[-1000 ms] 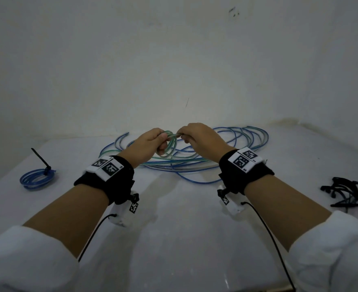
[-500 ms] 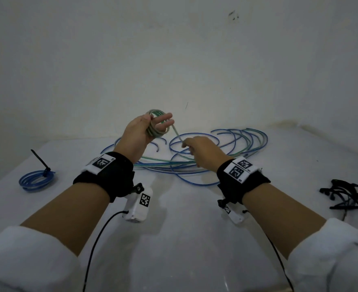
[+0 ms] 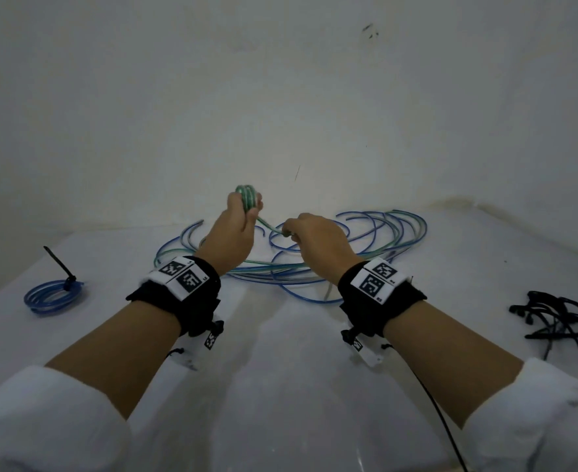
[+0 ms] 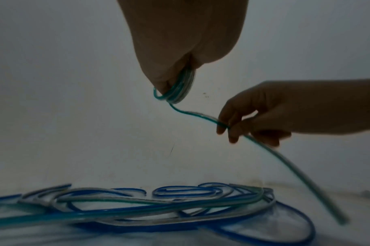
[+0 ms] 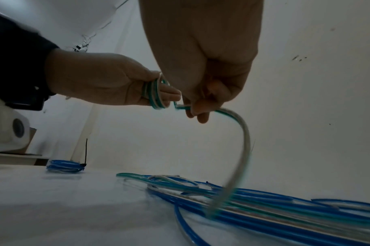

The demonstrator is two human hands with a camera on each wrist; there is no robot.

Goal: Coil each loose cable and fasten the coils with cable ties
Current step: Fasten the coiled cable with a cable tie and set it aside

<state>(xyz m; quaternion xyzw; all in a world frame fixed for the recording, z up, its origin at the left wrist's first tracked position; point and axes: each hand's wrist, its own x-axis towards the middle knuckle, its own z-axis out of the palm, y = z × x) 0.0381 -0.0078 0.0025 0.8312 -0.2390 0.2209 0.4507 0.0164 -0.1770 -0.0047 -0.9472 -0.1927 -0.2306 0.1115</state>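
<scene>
head view: hands parting again as another turn of green cable goes on the coil

head view is showing the left hand (image 3: 235,229) lifted above the white table (image 3: 280,386), its fingers wrapped in a small green-and-clear coil (image 3: 246,198) of several turns. a second ago both hands were meeting low over the heap; half a second ago the left was already rising with the coil. now it is sitting higher, turned more knuckles-to-camera, while the right hand (image 3: 315,240) is staying low and just beside it, pinching the free run of the green cable (image 4: 200,114) between thumb and fingertips. the left wrist view is showing that run dropping from the coil, passing through the right hand's fingers (image 4: 228,123) and curving down toward the pile of loose blue and green cables (image 3: 332,253) on the table.

both grips are closed on the same cable: the left grasping the wound turns, the right nipping the feed. judging from the pile, a good length of green cable is still trailing into the tangle, so the winding looks far from finished and tying is not yet due.

at the table's left edge a blue coil (image 3: 54,296) is lying already fastened, its black cable tie (image 3: 59,265) sticking up. spare black cable ties (image 3: 560,318) are waiting in a loose heap at the far right, well apart from both hands. the next turn will likely need slack drawn clear of the blue strands, which could snag.
</scene>
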